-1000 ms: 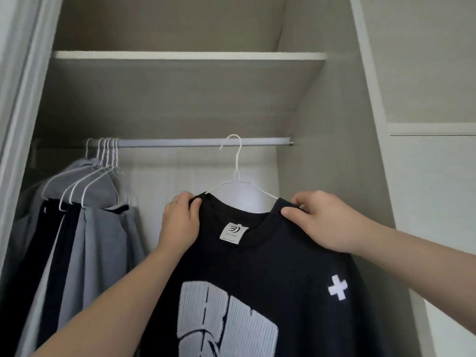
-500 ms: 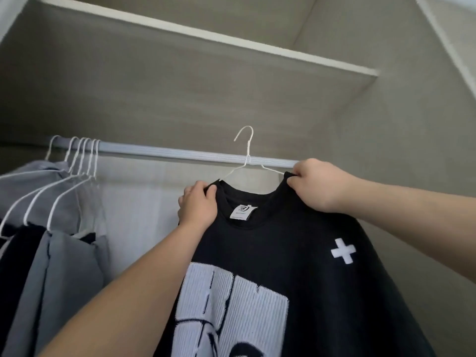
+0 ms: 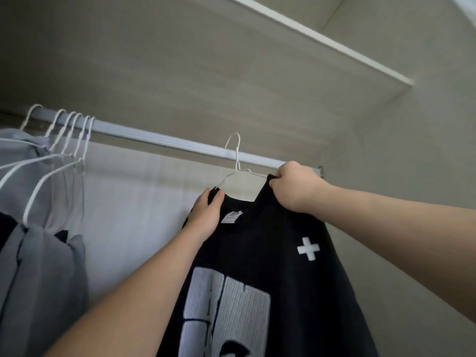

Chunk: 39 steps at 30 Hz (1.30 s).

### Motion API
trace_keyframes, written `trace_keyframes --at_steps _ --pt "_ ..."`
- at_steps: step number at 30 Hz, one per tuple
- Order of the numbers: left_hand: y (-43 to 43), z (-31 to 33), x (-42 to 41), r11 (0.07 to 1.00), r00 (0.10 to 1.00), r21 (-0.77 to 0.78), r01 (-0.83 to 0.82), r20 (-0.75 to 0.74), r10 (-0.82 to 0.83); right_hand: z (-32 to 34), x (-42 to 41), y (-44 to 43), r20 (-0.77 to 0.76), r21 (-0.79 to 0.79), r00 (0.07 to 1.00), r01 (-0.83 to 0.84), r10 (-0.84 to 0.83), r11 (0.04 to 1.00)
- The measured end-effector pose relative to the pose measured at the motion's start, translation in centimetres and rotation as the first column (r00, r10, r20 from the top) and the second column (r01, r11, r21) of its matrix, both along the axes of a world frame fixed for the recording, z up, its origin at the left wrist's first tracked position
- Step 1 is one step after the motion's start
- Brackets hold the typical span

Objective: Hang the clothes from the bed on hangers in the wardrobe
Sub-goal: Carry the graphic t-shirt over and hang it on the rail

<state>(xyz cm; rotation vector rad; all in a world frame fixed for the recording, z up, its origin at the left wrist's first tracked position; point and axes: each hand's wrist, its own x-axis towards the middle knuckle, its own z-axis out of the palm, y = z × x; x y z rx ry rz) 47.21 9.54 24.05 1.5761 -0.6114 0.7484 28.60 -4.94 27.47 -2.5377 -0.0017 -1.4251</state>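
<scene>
A black T-shirt (image 3: 278,258) with a white print and a small white cross hangs on a white wire hanger (image 3: 236,161). My left hand (image 3: 207,215) grips its left shoulder by the collar. My right hand (image 3: 296,189) grips the right shoulder, close under the grey wardrobe rail (image 3: 164,140). The hanger's hook stands up in front of the rail; I cannot tell whether it rests on it. Most of the hanger is hidden inside the shirt.
Several white wire hangers (image 3: 69,140) sit bunched at the rail's left end, carrying grey and dark clothes (image 3: 38,266). A shelf (image 3: 322,39) runs overhead. The wardrobe's side wall (image 3: 399,163) stands close on the right.
Both hands have lifted the shirt and hanger up to the rail. The hook, earlier below the rail, now reaches above it. My view has tilted upward and closer in.
</scene>
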Motion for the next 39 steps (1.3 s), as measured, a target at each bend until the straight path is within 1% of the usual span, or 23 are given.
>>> trace_keyframes --at_steps 5,7,9,11,12,13,15,16,17,19,21,25,29,34,39 --pt "-0.5 -0.2 1.3 0.996 0.997 0.037 0.076 -0.014 -0.075 -0.5 1.0 0.7 -0.087 0.043 0.995 -0.034 0.038 0.998" --pt "-0.8 -0.5 0.5 0.994 0.994 0.041 0.105 0.013 -0.105 -0.8 1.5 0.5 -0.110 0.066 0.992 -0.052 0.059 0.996" --pt "-1.2 -0.7 0.4 0.989 0.989 0.043 0.139 0.051 -0.141 -1.0 1.6 0.0 -0.115 0.036 0.993 -0.025 0.029 0.999" --pt "-1.6 -0.7 0.5 0.986 0.984 0.062 0.152 0.082 -0.157 -1.6 1.5 -0.5 -0.076 -0.091 0.994 0.066 -0.073 0.994" --pt "-1.8 -0.7 0.3 0.986 0.983 0.070 0.152 0.090 -0.158 -2.2 1.3 -0.6 -0.031 -0.201 0.988 0.142 -0.151 0.969" --pt "-2.0 -0.6 0.2 0.986 0.982 0.075 0.151 0.100 -0.158 -2.9 1.1 -0.8 0.034 -0.328 0.973 0.227 -0.229 0.917" --pt "-2.6 -0.2 -0.1 0.984 0.979 0.082 0.158 0.116 -0.166 -4.3 0.9 -1.1 0.161 -0.551 0.932 0.359 -0.326 0.753" --pt "-3.0 -0.1 -0.4 0.984 0.979 0.084 0.158 0.114 -0.167 -4.8 1.0 -1.3 0.197 -0.613 0.917 0.391 -0.347 0.687" --pt "-3.4 0.1 -0.6 0.985 0.981 0.086 0.150 0.113 -0.160 -5.2 1.1 -1.5 0.211 -0.643 0.905 0.413 -0.369 0.645" --pt "-4.4 0.3 -0.8 0.985 0.983 0.097 0.141 0.104 -0.150 -5.8 1.4 -2.0 0.215 -0.666 0.885 0.443 -0.414 0.601" --pt "-5.8 0.3 -0.7 0.980 0.979 0.106 0.171 0.092 -0.180 -6.3 1.5 -2.6 0.188 -0.681 0.872 0.447 -0.451 0.580" --pt "-9.0 0.4 -0.4 0.962 0.965 0.136 0.236 0.086 -0.249 -6.6 1.6 -4.7 0.116 -0.670 0.870 0.425 -0.479 0.609" --pt "-13.2 0.5 -0.2 0.941 0.944 0.155 0.301 0.090 -0.317 -6.5 1.7 -8.2 0.056 -0.644 0.847 0.435 -0.529 0.629" --pt "-19.1 0.4 0.2 0.923 0.931 0.179 0.340 0.075 -0.358 -6.3 1.7 -12.8 0.024 -0.632 0.797 0.479 -0.603 0.609" --pt "-25.0 0.9 1.3 0.922 0.933 0.186 0.338 0.063 -0.355 -6.1 1.7 -17.3 0.022 -0.635 0.721 0.545 -0.693 0.547"
